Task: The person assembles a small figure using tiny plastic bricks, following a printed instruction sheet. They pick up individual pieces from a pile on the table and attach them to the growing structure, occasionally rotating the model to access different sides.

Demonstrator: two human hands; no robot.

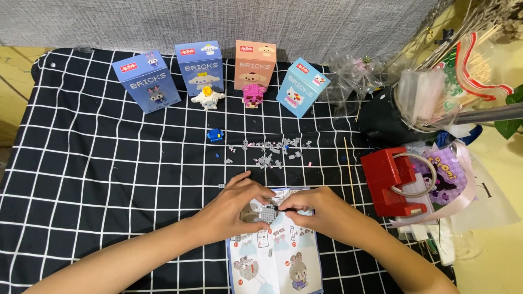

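Grey, half-built, the small brick model [267, 213] sits pinched between both hands above the instruction sheet [278, 261]. The left hand [237, 204] cups it with fingers curled close; the right hand [316, 209] grips narrowly, thumb pressing its edge. To seat a piece well, I'd brace the model low and press straight down. Loose grey bricks [269, 152] lie scattered beyond on the checked cloth [109, 174].

Your forearms enter from the bottom edge and converge at centre. Your left hand [231, 209] is cupped, thumb extended forward, fingers curled inward. Your right hand [318, 209] faces it, fingertips pinched. The two hands meet at the fingertips.
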